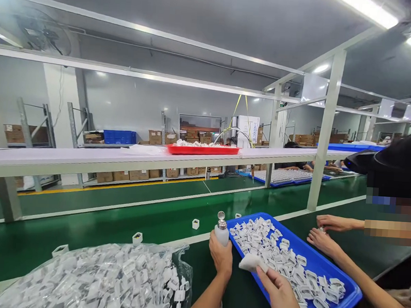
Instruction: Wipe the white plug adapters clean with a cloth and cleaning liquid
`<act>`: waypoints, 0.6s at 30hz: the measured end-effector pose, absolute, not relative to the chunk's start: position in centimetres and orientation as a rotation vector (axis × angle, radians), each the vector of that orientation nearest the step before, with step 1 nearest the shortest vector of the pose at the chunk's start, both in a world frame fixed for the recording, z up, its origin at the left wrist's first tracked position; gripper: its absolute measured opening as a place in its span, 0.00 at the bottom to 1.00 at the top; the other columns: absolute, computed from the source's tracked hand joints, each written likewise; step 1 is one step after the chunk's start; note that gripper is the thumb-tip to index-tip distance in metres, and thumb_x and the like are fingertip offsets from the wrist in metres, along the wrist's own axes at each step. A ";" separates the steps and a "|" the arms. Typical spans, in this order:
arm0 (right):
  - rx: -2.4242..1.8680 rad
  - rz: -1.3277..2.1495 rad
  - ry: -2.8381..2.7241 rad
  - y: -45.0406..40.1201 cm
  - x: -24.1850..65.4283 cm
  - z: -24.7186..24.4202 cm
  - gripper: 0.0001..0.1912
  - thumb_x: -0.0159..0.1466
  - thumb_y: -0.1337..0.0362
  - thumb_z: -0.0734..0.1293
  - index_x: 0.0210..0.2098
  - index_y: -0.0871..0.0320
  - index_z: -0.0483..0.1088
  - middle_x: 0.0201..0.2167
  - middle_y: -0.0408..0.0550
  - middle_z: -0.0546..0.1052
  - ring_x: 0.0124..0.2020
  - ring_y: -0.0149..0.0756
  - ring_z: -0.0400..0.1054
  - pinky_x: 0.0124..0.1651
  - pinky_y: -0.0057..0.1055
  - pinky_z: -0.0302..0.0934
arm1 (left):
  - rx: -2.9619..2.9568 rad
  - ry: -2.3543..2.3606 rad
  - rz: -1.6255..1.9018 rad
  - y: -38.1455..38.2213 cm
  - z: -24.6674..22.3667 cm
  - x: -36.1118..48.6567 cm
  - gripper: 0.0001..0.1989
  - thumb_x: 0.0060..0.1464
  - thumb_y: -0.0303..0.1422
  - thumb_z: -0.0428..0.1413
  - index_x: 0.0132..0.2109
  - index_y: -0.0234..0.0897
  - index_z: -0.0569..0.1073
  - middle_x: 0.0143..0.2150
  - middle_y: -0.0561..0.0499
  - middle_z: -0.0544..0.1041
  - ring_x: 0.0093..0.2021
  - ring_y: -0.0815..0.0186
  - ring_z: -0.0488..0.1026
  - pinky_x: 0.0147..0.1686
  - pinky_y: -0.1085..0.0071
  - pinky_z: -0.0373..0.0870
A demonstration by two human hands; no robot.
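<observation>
My left hand is wrapped round a translucent white bottle with a metal cap, its lid tilted up. Between the thumb and fingers of my right hand is a folded white cloth, held over the near left edge of a blue tray. Many small white plastic parts lie in that tray. To the left, a clear plastic bag is heaped with white housings.
Several white housings stand on the green bench. A red tray of parts sits on the raised shelf. At the right, a co-worker's hands handle a small part. A metal post rises beyond the blue tray.
</observation>
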State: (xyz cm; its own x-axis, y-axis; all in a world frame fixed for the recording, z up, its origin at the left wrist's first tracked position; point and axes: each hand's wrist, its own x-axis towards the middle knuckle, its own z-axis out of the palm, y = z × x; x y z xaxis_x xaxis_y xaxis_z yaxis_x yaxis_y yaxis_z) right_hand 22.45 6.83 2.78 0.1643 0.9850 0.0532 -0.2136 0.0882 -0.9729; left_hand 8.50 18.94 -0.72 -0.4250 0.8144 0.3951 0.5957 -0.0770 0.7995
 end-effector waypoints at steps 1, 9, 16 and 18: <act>-1.046 1.132 -0.967 6.9 22.6 3.0 0.26 0.47 0.42 0.79 0.34 0.57 0.82 0.37 0.49 0.83 0.48 0.47 0.73 0.53 0.34 0.64 | 1.562 1.987 1.513 19.0 -0.6 8.5 0.26 0.56 0.24 0.54 0.61 0.39 0.58 0.59 0.37 0.72 0.62 0.51 0.71 0.60 0.56 0.65; -0.930 1.175 -0.809 8.2 23.2 3.2 0.19 0.56 0.48 0.76 0.35 0.59 0.79 0.32 0.48 0.82 0.35 0.43 0.78 0.40 0.34 0.72 | 2.069 1.942 1.427 18.7 3.8 7.8 0.21 0.55 0.25 0.55 0.56 0.37 0.69 0.51 0.44 0.77 0.54 0.53 0.73 0.54 0.60 0.67; -0.916 1.250 -0.670 11.8 22.9 2.9 0.10 0.68 0.60 0.70 0.42 0.61 0.75 0.40 0.46 0.79 0.39 0.36 0.75 0.43 0.37 0.72 | 2.781 1.634 1.168 18.2 7.7 5.7 0.33 0.51 0.22 0.55 0.65 0.38 0.68 0.57 0.44 0.75 0.58 0.50 0.68 0.63 0.51 0.59; -0.861 1.289 -0.646 12.3 22.4 3.2 0.11 0.70 0.59 0.69 0.46 0.61 0.74 0.44 0.47 0.78 0.41 0.37 0.75 0.44 0.39 0.72 | 2.917 1.587 1.098 18.1 8.3 5.2 0.35 0.48 0.20 0.54 0.65 0.37 0.68 0.57 0.43 0.75 0.58 0.49 0.67 0.65 0.47 0.56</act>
State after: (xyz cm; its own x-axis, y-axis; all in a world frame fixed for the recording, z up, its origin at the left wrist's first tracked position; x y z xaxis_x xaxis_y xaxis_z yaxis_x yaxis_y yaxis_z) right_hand 22.45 12.28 3.22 0.1828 0.9817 -0.0540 -0.5447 0.0554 -0.8368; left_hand 5.22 18.12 8.28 0.4104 0.6236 0.6654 0.8426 -0.5383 -0.0152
